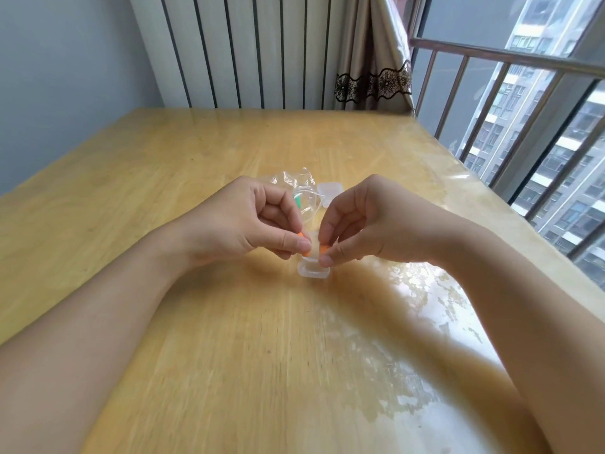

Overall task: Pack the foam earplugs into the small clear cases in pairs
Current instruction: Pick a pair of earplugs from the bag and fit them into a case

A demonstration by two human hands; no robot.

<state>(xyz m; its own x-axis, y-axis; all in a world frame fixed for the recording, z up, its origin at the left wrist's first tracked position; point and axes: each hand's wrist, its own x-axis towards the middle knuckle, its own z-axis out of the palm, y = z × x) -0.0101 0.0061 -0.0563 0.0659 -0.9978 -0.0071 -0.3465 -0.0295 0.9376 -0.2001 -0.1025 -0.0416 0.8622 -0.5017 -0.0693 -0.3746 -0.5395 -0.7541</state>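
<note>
Two orange foam earplugs sit at the centre of the scene, each pinched in a separate hand directly above a small clear case (313, 269) resting open on a wooden table (229, 322). The left earplug (303, 244) shows only as a sliver of orange between the thumb and forefinger of the left hand (248, 224), whose other fingers are curled in toward the palm. The right earplug (324, 250) is likewise held between thumb and forefinger of the right hand (366, 224), the fingertips pressed tight on the foam. The two plugs hang close together, just apart, with the case's rim right below the right thumb tip; whether either plug touches the case cannot be told.

Just behind the hands lies a crumpled clear plastic bag (296, 185), with a green item (298, 202) visible through it, too hidden to identify. Beside the bag, toward the right, rests a second clear case (329, 189), partly hidden by the right hand's fingers.

Both bare forearms reach in from the lower corners of the view. The glossy tabletop reflects window light on its right side. Beyond the table's far edge stand a white ribbed radiator (248, 50) and a beige curtain (370, 54) trimmed with dark lace, while a metal railing (507, 57) and high-rise buildings fill the window at right.
</note>
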